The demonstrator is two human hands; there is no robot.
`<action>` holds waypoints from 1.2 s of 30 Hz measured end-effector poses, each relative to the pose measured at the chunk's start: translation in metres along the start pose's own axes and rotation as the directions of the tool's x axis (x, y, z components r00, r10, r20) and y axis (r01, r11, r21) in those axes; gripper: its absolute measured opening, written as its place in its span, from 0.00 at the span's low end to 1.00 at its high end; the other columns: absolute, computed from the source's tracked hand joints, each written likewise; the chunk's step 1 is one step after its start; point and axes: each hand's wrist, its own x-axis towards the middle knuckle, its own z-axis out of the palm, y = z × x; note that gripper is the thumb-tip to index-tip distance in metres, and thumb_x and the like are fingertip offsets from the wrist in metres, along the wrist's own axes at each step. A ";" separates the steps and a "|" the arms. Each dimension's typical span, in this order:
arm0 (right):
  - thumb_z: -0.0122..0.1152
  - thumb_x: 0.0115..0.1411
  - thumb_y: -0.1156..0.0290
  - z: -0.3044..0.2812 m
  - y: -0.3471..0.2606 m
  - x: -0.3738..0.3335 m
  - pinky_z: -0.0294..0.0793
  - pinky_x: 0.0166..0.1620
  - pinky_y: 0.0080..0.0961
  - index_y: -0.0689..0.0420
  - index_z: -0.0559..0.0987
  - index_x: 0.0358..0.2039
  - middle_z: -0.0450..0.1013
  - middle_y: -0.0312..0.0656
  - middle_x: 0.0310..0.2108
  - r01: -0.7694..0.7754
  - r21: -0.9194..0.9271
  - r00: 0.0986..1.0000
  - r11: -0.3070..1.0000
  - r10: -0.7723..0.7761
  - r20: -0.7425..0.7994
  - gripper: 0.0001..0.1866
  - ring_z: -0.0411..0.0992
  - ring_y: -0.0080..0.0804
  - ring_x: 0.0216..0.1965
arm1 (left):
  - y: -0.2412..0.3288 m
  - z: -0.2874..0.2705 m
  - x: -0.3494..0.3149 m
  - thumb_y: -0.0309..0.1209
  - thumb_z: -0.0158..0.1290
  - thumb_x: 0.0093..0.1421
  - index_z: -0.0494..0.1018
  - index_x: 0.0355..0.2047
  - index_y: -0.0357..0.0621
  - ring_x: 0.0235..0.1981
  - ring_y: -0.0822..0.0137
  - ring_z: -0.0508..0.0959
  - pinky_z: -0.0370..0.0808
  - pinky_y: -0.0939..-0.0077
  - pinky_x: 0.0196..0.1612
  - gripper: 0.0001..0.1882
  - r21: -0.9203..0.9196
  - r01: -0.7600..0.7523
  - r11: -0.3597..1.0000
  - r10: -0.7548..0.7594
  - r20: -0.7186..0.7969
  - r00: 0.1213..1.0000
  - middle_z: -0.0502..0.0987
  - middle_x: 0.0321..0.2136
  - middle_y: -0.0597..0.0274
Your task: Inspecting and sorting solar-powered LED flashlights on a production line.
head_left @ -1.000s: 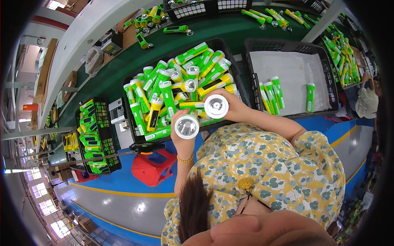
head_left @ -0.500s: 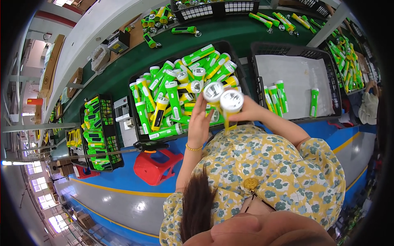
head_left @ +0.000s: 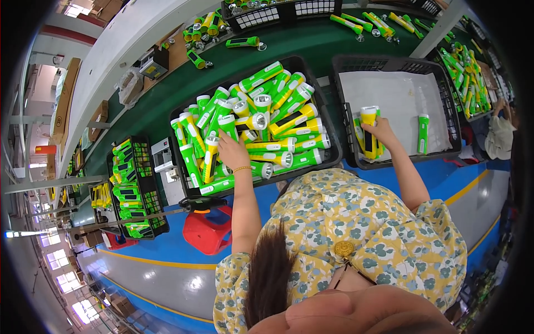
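My right hand (head_left: 381,131) is closed round a yellow flashlight (head_left: 368,118) with a white head, held upright at the left side of the lined black crate (head_left: 356,163). Green flashlights stand partly hidden behind it; whether a second one is in the same grip, I cannot tell. Alone towards the crate's right side is another green flashlight (head_left: 424,133). My left hand (head_left: 233,154) reaches into the full black crate (head_left: 332,125), its fingers round a green flashlight (head_left: 227,123). Next to that hand is a yellow flashlight (head_left: 210,158) with a dark panel. Many green and yellow flashlights are heaped there.
More flashlights fill a black crate (head_left: 146,192) at the left and another pile (head_left: 464,83) at the far right. Loose ones lie along the green bench (head_left: 300,42). A red stool (head_left: 207,231) stands below the bench. Another person (head_left: 500,133) is at the right.
My right hand has moved right, from in front of my chest to the lined crate with a flashlight. My left hand has moved left from beside the flashlights onto the heap.
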 end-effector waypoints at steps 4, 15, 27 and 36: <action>0.67 0.44 0.55 0.022 -0.006 -0.002 0.63 0.54 0.43 0.59 0.65 0.53 0.54 0.63 0.56 0.054 -0.243 0.936 0.969 -0.133 -0.325 0.38 0.58 0.57 0.56 | -0.014 -0.002 -0.003 0.35 0.63 0.47 0.59 0.55 0.30 0.46 0.49 0.72 0.71 0.65 0.45 0.39 -0.261 -0.080 0.962 0.076 -0.026 0.997 0.70 0.47 0.42; 0.61 0.46 0.70 0.146 -0.173 -0.002 0.65 0.48 0.36 0.56 0.72 0.45 0.69 0.44 0.41 0.820 -0.394 0.513 0.415 -0.839 0.184 0.23 0.67 0.39 0.47 | 0.012 -0.077 -0.062 0.27 0.46 0.61 0.60 0.53 0.38 0.46 0.65 0.73 0.70 0.71 0.49 0.19 -0.716 0.560 -0.416 0.328 0.457 0.827 0.71 0.49 0.55; 0.60 0.45 0.79 0.101 -0.162 -0.010 0.67 0.49 0.29 0.58 0.64 0.52 0.68 0.44 0.42 0.627 0.237 0.779 0.742 -0.594 -0.201 0.31 0.68 0.39 0.46 | 0.005 -0.081 -0.090 0.50 0.39 0.64 0.62 0.51 0.49 0.44 0.65 0.71 0.75 0.65 0.39 0.23 -0.513 0.657 -0.552 0.246 0.652 0.717 0.70 0.45 0.61; 0.57 0.52 0.72 0.033 -0.128 -0.027 0.74 0.36 0.23 0.63 0.68 0.51 0.69 0.48 0.41 -0.108 0.211 0.916 0.971 0.014 0.401 0.24 0.74 0.30 0.36 | 0.004 -0.054 -0.087 0.37 0.43 0.65 0.64 0.50 0.42 0.43 0.62 0.74 0.75 0.65 0.40 0.17 -0.687 0.643 -0.338 0.347 0.544 0.764 0.73 0.41 0.58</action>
